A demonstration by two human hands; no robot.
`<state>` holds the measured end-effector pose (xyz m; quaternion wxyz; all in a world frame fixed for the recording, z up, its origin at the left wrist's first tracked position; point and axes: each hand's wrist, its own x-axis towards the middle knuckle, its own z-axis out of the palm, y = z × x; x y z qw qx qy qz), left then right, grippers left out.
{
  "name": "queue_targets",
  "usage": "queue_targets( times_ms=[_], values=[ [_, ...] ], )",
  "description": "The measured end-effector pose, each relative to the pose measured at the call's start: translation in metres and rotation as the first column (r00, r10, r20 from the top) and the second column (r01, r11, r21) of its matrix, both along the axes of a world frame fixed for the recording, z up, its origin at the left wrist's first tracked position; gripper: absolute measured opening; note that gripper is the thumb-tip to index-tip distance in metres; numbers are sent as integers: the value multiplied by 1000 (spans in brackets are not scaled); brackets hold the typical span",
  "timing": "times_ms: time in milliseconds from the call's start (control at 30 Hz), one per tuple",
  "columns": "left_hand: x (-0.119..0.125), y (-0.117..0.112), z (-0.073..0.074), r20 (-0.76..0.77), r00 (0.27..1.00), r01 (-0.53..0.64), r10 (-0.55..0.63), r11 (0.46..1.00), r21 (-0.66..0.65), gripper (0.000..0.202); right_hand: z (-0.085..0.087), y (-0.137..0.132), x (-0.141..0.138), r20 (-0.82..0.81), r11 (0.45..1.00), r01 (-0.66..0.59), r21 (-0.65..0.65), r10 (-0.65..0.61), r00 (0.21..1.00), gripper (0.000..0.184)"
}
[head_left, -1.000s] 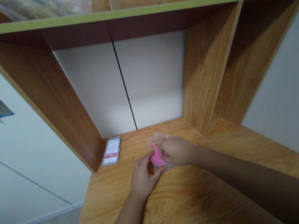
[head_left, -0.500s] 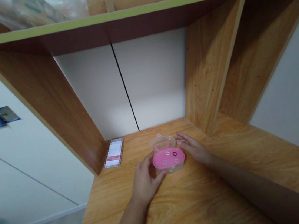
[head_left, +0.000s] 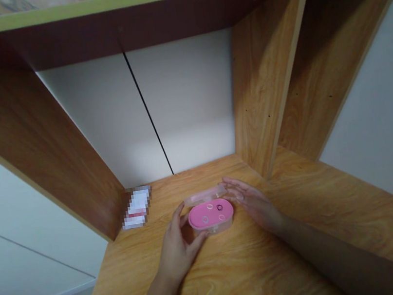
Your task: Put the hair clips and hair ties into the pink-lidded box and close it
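Note:
An oval clear plastic box (head_left: 216,228) rests on the wooden desktop, with a pink insert (head_left: 210,213) filling its top. Several small rings, pale ones and a dark one, lie on the pink surface; they look like little hair ties. Around the box's left end curls my left hand (head_left: 176,244), thumb at the front and fingers toward the back. The clear lid (head_left: 205,195) is hinged at the rear and tilted partly up. My right hand (head_left: 252,200) has its fingertips on the lid's right end, fingers fairly straight.
A blurred white card or phone-like item (head_left: 137,207) lies at the left by the cabinet side. Wooden side panels (head_left: 257,84) and a shelf (head_left: 123,0) with a yellow-green edge enclose the desktop (head_left: 220,282). White panels form the back wall.
The lid has swung up from lying back to a partly raised tilt, with my right hand at its edge. My view has shifted, so everything sits further left.

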<state>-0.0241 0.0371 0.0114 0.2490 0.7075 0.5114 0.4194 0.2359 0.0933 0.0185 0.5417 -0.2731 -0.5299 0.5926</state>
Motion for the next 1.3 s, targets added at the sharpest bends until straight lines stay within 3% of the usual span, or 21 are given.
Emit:
queue_targets(
  times_ms=[267, 467, 667, 867, 1033, 1300],
  values=[
    [-3, 0, -6, -130, 991, -23, 34, 996, 85, 76, 4, -9, -6, 286, 957, -16, 288, -70, 956, 24],
    [-3, 0, -4, -199, 980, 35, -7, 990, 140, 60, -2, -13, -12, 357, 919, 9, 394, -162, 920, 18],
    [8, -6, 7, 15, 997, 70, -71, 996, 56, 51, -12, -14, -20, 256, 967, -18, 255, -49, 965, 26],
    [23, -2, 3, 314, 950, 25, -2, 997, -67, 36, -13, -15, -28, 252, 987, 25, 156, -65, 966, 29],
    [23, 3, -3, 387, 922, 48, -11, 995, -86, 37, -17, -14, -30, 241, 982, 39, 185, -84, 967, 26],
    [21, 5, 1, 444, 896, 81, -20, 990, -119, 39, -12, -14, -31, 258, 981, 35, 191, -85, 962, 29]
  ],
)
